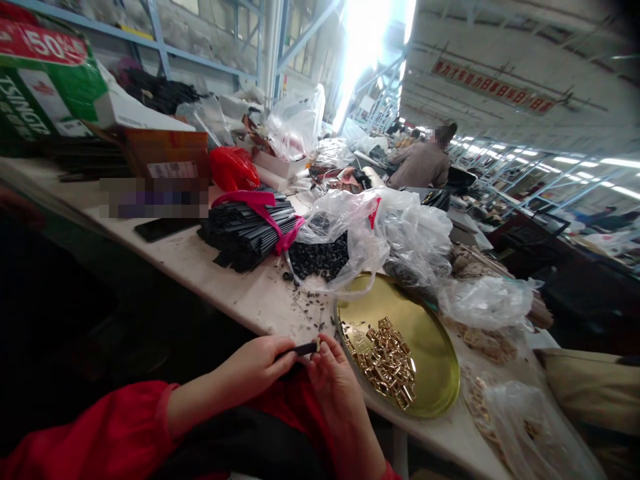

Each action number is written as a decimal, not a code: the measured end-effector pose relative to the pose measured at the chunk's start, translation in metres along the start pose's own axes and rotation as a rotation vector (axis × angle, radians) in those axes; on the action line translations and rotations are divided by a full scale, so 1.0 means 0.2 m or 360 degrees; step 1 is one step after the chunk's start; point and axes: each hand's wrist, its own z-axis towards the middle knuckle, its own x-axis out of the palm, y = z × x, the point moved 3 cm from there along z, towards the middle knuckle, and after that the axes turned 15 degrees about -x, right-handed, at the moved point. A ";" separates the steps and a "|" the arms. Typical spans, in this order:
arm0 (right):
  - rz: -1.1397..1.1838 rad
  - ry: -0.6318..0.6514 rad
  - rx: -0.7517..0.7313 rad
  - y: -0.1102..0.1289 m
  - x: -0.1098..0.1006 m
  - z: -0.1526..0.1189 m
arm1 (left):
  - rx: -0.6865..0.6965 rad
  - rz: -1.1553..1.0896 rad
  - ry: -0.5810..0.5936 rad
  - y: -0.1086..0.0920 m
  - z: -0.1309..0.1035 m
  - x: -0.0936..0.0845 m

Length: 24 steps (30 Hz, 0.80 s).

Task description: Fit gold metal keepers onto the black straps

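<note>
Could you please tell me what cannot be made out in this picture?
All in the head view:
Dark strip, its hidden part: covered by the left hand.
Small gold piece, exact shape: too small, partly covered by the right hand.
Green carton, left part: cut off by the left edge.
Whatever shows just before the brown box: pixelated.
</note>
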 end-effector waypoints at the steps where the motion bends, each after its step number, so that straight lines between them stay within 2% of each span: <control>1: 0.0028 -0.0031 0.0040 -0.02 0.00 -0.02 | 0.0050 0.0063 -0.0029 -0.01 -0.01 0.01; 3: 0.0027 -0.0037 0.0085 -0.06 0.01 -0.05 | 0.0120 0.0122 -0.0037 -0.02 -0.03 0.04; 5: -0.0018 -0.0012 0.0015 -0.06 0.02 -0.07 | 0.0146 0.0108 -0.0010 -0.03 -0.03 0.06; 9: -0.0073 -0.0089 -0.0291 -0.03 0.02 -0.07 | 0.0031 0.0037 0.0058 -0.02 -0.04 0.07; 12: -0.0157 -0.0012 -0.0367 -0.04 0.03 -0.08 | -0.0034 -0.0127 0.0129 -0.02 -0.05 0.06; 16: -0.0326 0.0129 -0.0386 -0.08 0.03 -0.09 | -0.0132 -0.0408 0.0208 -0.01 -0.04 0.06; 21: -0.0273 0.0176 -0.0165 -0.10 0.01 -0.07 | -0.0219 -0.0684 0.0373 0.01 -0.01 0.08; 24: -0.0277 0.0186 -0.0192 -0.09 0.02 -0.06 | -0.0300 -0.0756 0.0341 0.02 0.00 0.09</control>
